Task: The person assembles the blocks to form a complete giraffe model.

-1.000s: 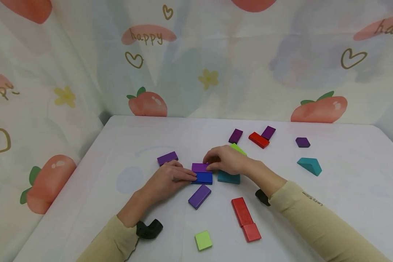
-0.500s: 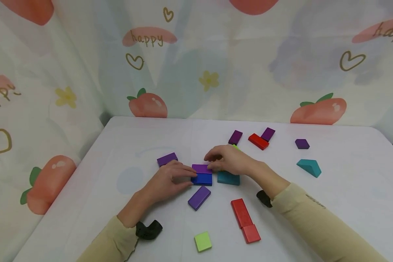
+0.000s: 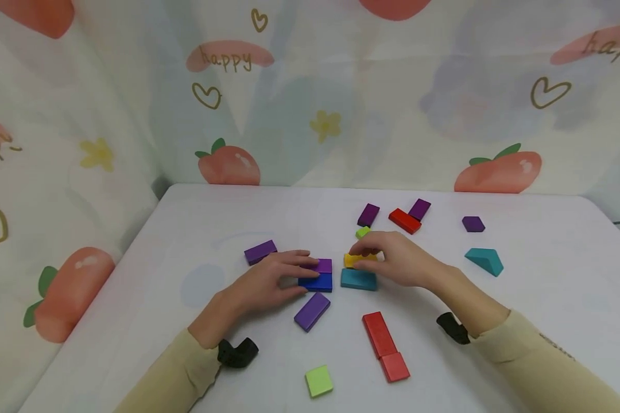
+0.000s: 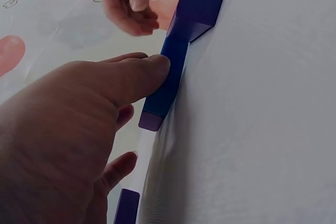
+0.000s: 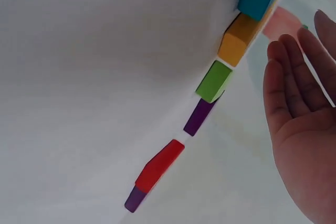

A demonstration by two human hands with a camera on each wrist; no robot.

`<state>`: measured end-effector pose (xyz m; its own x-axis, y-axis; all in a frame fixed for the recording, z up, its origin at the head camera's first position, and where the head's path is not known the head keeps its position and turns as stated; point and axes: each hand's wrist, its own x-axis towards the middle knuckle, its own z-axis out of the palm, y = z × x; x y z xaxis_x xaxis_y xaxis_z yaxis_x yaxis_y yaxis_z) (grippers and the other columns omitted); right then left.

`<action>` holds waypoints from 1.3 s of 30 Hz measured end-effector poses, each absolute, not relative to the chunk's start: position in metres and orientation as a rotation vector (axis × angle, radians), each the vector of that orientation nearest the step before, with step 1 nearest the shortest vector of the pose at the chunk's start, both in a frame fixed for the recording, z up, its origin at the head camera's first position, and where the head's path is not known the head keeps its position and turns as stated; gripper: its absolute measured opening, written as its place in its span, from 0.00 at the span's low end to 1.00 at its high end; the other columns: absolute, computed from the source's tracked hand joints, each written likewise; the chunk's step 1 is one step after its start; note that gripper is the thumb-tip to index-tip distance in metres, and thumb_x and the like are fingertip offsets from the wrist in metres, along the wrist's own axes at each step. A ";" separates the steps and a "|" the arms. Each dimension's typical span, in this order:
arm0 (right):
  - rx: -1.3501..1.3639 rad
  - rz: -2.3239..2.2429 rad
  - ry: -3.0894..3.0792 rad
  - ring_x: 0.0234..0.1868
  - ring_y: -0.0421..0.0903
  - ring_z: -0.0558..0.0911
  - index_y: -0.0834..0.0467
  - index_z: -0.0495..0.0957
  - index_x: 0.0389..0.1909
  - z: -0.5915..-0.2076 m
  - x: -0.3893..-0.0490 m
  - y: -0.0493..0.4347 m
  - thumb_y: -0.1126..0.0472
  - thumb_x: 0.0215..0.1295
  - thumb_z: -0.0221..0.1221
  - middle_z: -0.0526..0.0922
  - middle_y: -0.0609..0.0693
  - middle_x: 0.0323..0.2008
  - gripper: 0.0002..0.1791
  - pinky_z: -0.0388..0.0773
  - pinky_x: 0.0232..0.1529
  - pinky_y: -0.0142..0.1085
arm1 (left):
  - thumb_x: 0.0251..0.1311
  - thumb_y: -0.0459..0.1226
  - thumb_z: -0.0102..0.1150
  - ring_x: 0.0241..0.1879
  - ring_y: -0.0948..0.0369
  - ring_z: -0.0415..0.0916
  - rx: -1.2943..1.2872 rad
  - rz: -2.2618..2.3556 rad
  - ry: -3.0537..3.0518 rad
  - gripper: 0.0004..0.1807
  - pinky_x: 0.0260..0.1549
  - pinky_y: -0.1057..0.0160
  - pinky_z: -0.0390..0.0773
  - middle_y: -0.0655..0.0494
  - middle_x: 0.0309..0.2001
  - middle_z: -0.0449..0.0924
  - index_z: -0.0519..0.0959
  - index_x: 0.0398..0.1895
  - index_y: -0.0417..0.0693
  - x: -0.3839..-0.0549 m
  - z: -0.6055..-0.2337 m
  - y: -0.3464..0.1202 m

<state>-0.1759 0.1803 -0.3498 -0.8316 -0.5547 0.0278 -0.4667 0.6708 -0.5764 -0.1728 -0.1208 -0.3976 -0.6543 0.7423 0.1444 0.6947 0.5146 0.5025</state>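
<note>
My left hand (image 3: pixel 274 281) lies with straight fingers over a bright purple block (image 3: pixel 324 265) and a blue block (image 3: pixel 317 282), set edge to edge. In the left wrist view, its thumb lies against the side of the blue block (image 4: pixel 169 80). To the right, my right hand (image 3: pixel 400 258) hovers over a yellow block (image 3: pixel 349 261), partly covering it. Its fingers are loosely bent, and the right wrist view shows them beside the yellow block (image 5: pixel 239 40) without gripping it. A teal block (image 3: pixel 359 279) lies along the yellow block's near side.
Purple blocks lie at left (image 3: pixel 260 251) and in front (image 3: pixel 312 312). Nearer are two red blocks (image 3: pixel 379 335) and a green square block (image 3: pixel 319 381). Behind the right hand lie a small green block (image 3: pixel 363 232), a red block (image 3: pixel 405 221) and purple pieces; a teal wedge (image 3: pixel 485 261) is farther right.
My right hand has moved right, off the bright purple block, uncovering part of the yellow block. My left fingers have stretched farther across the purple and blue blocks.
</note>
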 end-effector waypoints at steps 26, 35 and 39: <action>-0.888 -0.619 2.810 0.54 0.52 0.81 0.56 0.84 0.52 -0.358 -0.143 0.190 0.61 0.59 0.72 0.83 0.49 0.49 0.19 0.82 0.51 0.46 | 0.66 0.38 0.67 0.72 0.61 0.62 1.267 0.835 2.594 0.21 0.65 0.56 0.67 0.61 0.68 0.72 0.82 0.62 0.53 -0.173 -0.398 -0.122; -0.926 -0.680 2.765 0.53 0.49 0.81 0.55 0.84 0.51 -0.357 -0.145 0.196 0.63 0.60 0.72 0.83 0.46 0.48 0.18 0.82 0.50 0.42 | 0.67 0.38 0.66 0.72 0.59 0.62 1.251 0.867 2.585 0.20 0.65 0.54 0.69 0.61 0.68 0.72 0.82 0.62 0.53 -0.174 -0.398 -0.121; -0.918 -0.677 2.745 0.51 0.47 0.81 0.54 0.84 0.51 -0.358 -0.145 0.195 0.62 0.60 0.72 0.83 0.44 0.46 0.18 0.82 0.49 0.40 | 0.67 0.38 0.66 0.72 0.59 0.62 1.255 0.867 2.582 0.20 0.65 0.52 0.68 0.61 0.68 0.72 0.82 0.62 0.53 -0.174 -0.397 -0.122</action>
<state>-0.1448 0.1948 -0.3581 -0.7964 -0.6045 -0.0157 -0.5278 0.7076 -0.4698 -0.1741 -0.1216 -0.3974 -0.6415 0.7579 0.1189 0.6759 0.4851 0.5548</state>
